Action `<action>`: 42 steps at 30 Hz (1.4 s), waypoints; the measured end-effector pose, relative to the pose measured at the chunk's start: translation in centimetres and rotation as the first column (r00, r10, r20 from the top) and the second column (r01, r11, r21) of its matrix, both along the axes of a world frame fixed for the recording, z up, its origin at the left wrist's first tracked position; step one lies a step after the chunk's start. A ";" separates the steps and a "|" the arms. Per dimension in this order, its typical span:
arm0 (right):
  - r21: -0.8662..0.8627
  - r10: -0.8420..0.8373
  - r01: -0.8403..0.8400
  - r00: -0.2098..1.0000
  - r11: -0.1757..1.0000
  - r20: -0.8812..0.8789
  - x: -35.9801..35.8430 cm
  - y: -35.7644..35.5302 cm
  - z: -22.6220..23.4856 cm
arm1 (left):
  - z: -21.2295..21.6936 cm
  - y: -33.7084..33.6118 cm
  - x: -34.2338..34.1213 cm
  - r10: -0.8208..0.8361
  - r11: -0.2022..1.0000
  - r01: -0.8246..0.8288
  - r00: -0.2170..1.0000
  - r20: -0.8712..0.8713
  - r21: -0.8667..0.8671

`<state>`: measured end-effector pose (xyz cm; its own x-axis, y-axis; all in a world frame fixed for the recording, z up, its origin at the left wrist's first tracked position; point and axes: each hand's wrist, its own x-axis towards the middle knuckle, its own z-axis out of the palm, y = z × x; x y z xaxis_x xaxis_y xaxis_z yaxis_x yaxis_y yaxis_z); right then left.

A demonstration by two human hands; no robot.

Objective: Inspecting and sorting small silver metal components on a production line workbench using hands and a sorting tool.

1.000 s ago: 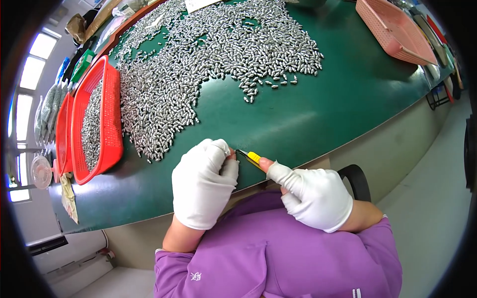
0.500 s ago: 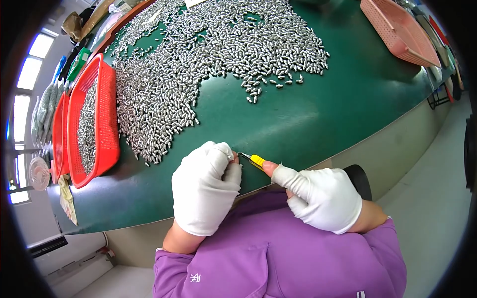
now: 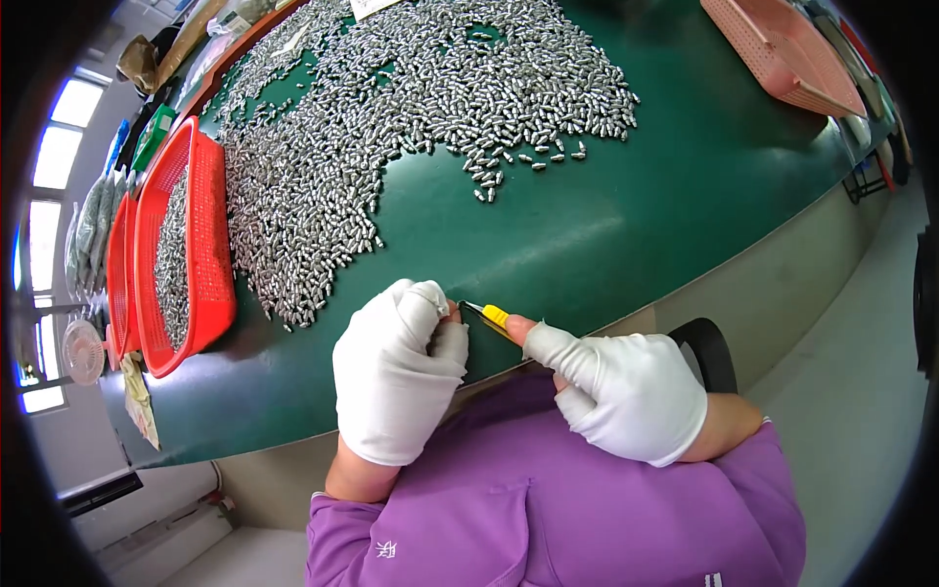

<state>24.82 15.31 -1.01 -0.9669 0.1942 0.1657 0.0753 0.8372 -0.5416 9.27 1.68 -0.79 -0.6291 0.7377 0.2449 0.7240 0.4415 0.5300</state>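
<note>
The right hand pinches a yellow-handled tool above the table, its tip beside the left hand, whose curled grip hides whether anything is held. Steady wrists and light pressure should serve best.

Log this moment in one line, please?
right hand: holds yellow-handled tool; left hand: curled near tool's tip, contents hidden; table: silvery parts spread
</note>
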 end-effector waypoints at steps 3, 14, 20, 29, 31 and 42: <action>-0.022 0.003 -0.003 1.000 1.000 0.016 0.0 0.0 -0.4 | 0.0 -0.1 -0.1 0.006 1.000 -0.006 1.000 0.010 -0.006; 0.085 0.076 -0.081 0.995 0.993 0.067 -0.6 0.7 1.7 | 0.2 -0.1 -0.1 0.008 1.000 -0.007 0.998 0.064 -0.004; 0.098 0.039 -0.043 0.998 0.994 0.045 -0.3 0.2 0.6 | 0.1 -0.1 -0.1 0.006 1.000 -0.006 0.998 0.064 -0.002; 0.097 0.039 -0.038 0.999 0.995 -0.008 -0.5 0.2 1.2 | -0.1 -0.3 -0.3 0.012 1.000 -0.012 0.998 0.065 0.004; 0.161 0.044 -0.043 0.999 0.986 0.000 -0.6 0.2 1.8 | 0.0 -0.4 -0.2 0.011 1.000 -0.011 0.999 0.051 0.010; -0.091 -0.443 0.438 0.840 0.894 -0.313 -1.0 5.5 0.9 | -0.3 -0.5 -0.2 0.060 0.998 -0.059 0.997 0.046 -0.018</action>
<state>23.82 20.77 -0.10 -0.6743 0.5922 0.4412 0.2564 0.7481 -0.6121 9.07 1.20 -1.09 -0.6825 0.7025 0.2020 0.6708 0.4923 0.5547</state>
